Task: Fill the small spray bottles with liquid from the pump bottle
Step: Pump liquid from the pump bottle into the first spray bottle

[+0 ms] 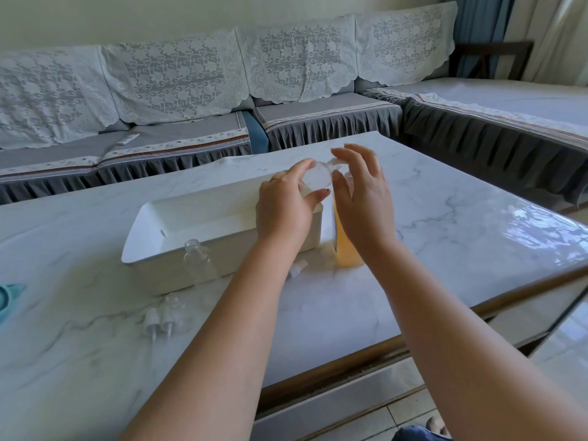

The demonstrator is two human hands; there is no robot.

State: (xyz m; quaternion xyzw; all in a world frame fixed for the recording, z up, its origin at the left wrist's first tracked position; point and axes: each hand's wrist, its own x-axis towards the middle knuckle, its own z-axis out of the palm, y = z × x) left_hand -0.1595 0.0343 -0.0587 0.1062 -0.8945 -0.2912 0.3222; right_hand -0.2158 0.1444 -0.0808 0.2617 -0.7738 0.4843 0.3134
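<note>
amber liquid in pump bottle [346, 246], just right of white tray [143, 230] | left hand [286, 205] grip clamped on small bottle [315, 178] at the pump | right hand [362, 198] fingers apart over pump | two empty bottles [199, 262] uncapped near tray's front: filling barely begun

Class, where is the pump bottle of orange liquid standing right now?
In the head view, the pump bottle stands on the marble table, just right of the white tray, with the right hand over its pump top.
</note>
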